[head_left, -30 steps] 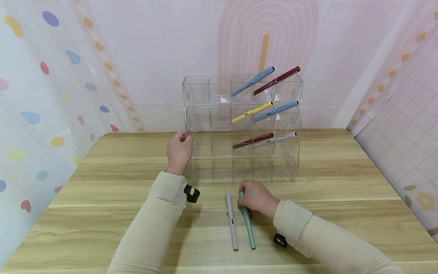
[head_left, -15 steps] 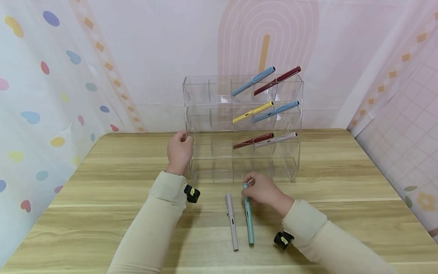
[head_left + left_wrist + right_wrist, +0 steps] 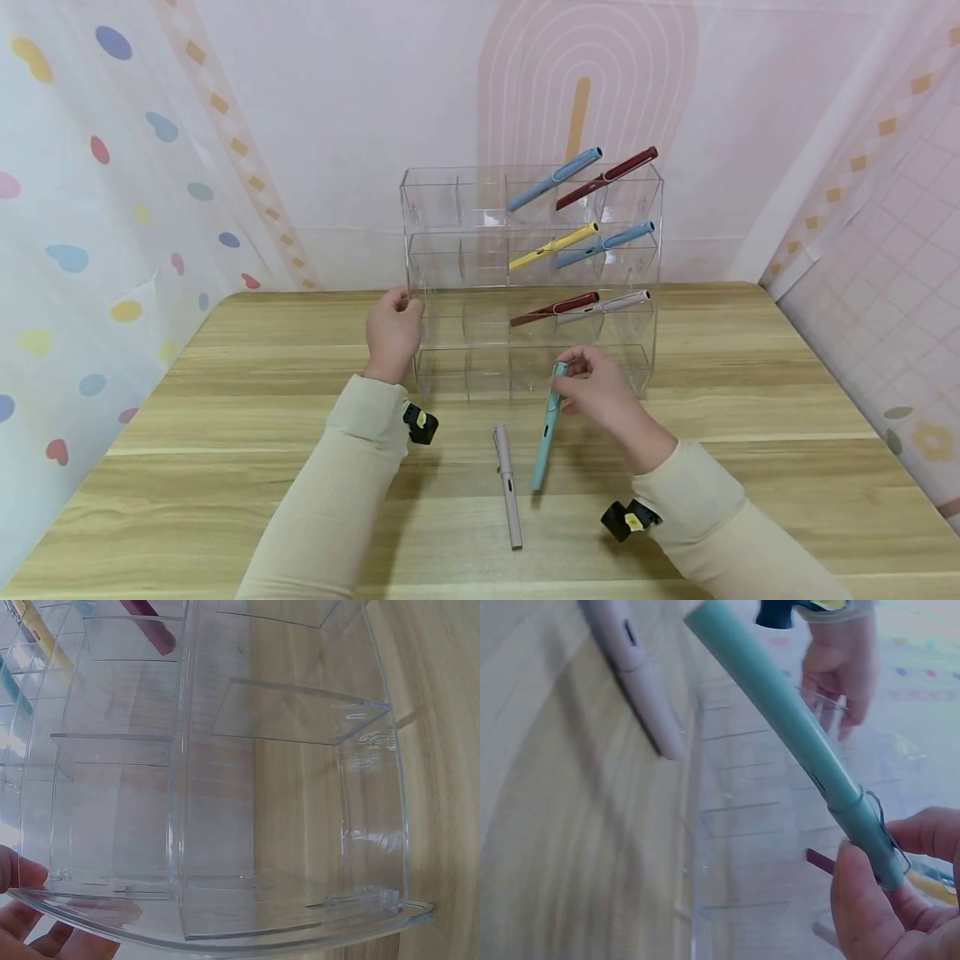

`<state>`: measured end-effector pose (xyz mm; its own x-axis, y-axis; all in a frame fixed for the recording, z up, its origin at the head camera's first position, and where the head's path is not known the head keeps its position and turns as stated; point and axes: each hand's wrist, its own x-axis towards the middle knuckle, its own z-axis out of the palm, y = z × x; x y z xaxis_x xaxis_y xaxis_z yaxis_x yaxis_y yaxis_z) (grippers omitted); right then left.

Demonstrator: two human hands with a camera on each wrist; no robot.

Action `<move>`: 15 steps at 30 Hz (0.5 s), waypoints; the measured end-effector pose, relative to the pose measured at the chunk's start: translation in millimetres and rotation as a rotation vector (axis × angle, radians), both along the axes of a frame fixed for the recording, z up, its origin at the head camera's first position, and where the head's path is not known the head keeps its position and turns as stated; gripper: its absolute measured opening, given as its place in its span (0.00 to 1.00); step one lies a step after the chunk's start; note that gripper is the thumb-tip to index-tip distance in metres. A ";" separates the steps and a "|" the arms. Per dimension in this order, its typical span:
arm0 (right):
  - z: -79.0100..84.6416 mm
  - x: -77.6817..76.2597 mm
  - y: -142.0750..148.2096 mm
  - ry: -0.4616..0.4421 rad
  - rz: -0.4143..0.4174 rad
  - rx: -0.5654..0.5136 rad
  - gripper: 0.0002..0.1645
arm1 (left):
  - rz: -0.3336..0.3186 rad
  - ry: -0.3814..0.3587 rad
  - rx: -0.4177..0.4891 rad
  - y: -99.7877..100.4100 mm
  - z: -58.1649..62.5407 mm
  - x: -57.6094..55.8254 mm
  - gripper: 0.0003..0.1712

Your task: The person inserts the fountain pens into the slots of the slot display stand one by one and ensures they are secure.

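My right hand [image 3: 600, 387] pinches a mint-green pen [image 3: 549, 437] by its clip end, in front of the bottom tier of a clear acrylic pen rack [image 3: 487, 360]. In the right wrist view the thumb and fingers hold the pen [image 3: 780, 712] near its clip, and its other end points away from the hand. My left hand [image 3: 393, 333] grips the rack's left side panel; in the left wrist view its fingers [image 3: 82, 943] and thumb lie on either side of the panel edge. A pale lilac pen [image 3: 508, 492] lies on the table.
Pens lean in the rack's upper three tiers: a blue pen [image 3: 555, 179] and a dark red pen [image 3: 607, 177] on top, a yellow pen [image 3: 553, 245] and a blue pen [image 3: 606, 243] below, then a dark red pen [image 3: 553, 308] and a lilac pen [image 3: 606, 306]. The wooden table [image 3: 225, 417] meets a patterned curtain behind.
My right hand has lifted the mint-green pen off the table and carried it forward and to the right, toward the rack. The left hand and the lilac pen on the table stay put.
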<state>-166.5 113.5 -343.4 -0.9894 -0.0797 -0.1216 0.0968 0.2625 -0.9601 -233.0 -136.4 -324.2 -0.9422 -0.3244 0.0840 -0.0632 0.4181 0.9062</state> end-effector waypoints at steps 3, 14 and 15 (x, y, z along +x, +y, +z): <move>5.5 1.7 4.5 0.027 -0.044 -0.050 0.18 | 0.001 -0.004 0.000 0.0 -0.4 -0.3 0.21; 16.2 3.0 15.8 0.116 -0.253 -0.227 0.16 | 0.004 -0.017 0.020 0.6 0.9 1.0 0.21; 16.6 3.0 16.4 0.129 -0.270 -0.236 0.16 | 0.004 -0.016 0.018 0.7 1.1 1.1 0.21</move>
